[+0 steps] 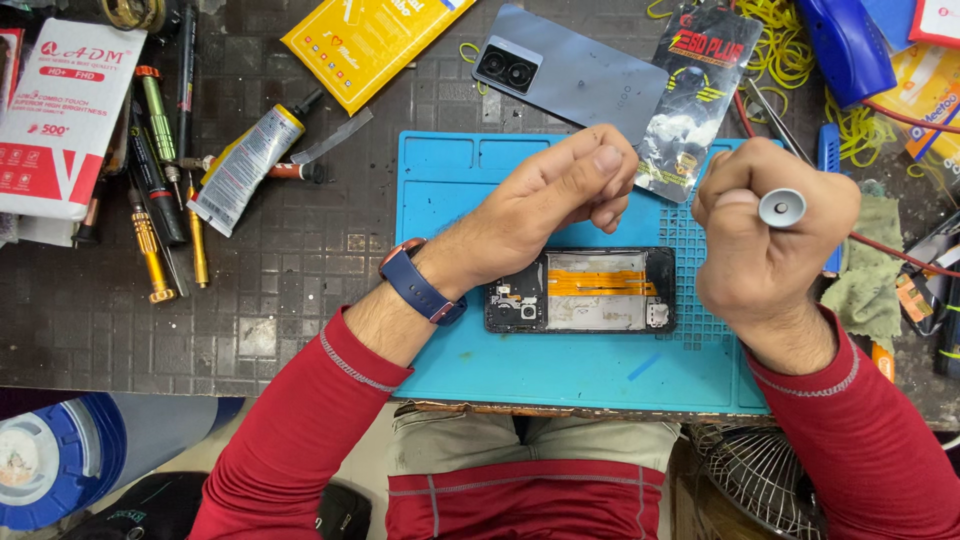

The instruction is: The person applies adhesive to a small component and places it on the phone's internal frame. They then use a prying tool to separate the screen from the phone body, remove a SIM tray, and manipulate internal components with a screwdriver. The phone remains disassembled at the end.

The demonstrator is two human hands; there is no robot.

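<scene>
The left hand (560,195) is curled loosely, fingers bent in toward the palm and the thumb laid over them; whether it pinches anything small cannot be told. It hovers above the upper left part of the opened phone (580,290), not touching it. The wrist bears a dark blue watch (420,285), and the forearm in a red sleeve comes in from the lower left.

The right hand (770,240) is closed in a fist around a screwdriver (782,208), of which only the round grey end cap shows on top of the fist, facing the camera. The shaft and tip are hidden under the hand. This hand sits just right of the phone, over the gridded part of the mat (450,340), its forearm coming in from the lower right.

The phone lies flat near the middle of the blue mat on the table (290,290), its back removed: a black frame, orange ribbon strips across a pale battery, and a camera module at the left end. Its grey back cover (570,70) lies well apart above the mat, beside a dark packet (695,100). A glue tube (245,165) and several screwdrivers (150,190) lie to the left.
</scene>
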